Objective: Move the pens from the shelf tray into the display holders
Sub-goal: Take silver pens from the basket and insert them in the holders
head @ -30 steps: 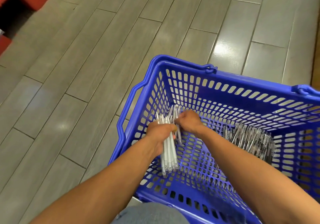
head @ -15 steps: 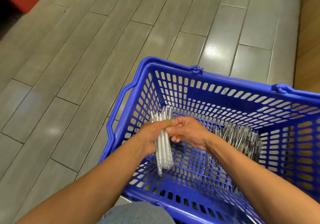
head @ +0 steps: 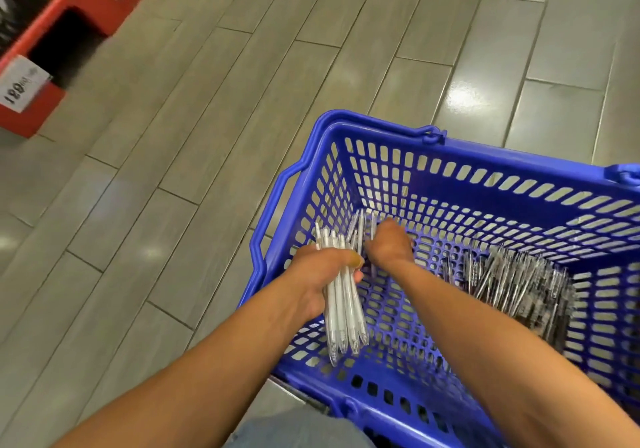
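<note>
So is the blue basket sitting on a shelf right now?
No, the blue basket is over grey floor tiles, with the left hand gripping white pens inside it.

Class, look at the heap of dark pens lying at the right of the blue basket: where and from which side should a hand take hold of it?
Grip the heap of dark pens across the middle of the barrels, from above. The pens lie roughly parallel on the blue basket floor, walls close beside them, so only the open top seems clear.

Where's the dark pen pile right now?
In the head view, the dark pen pile lies on the blue basket floor, right side, beyond the right hand.
</note>
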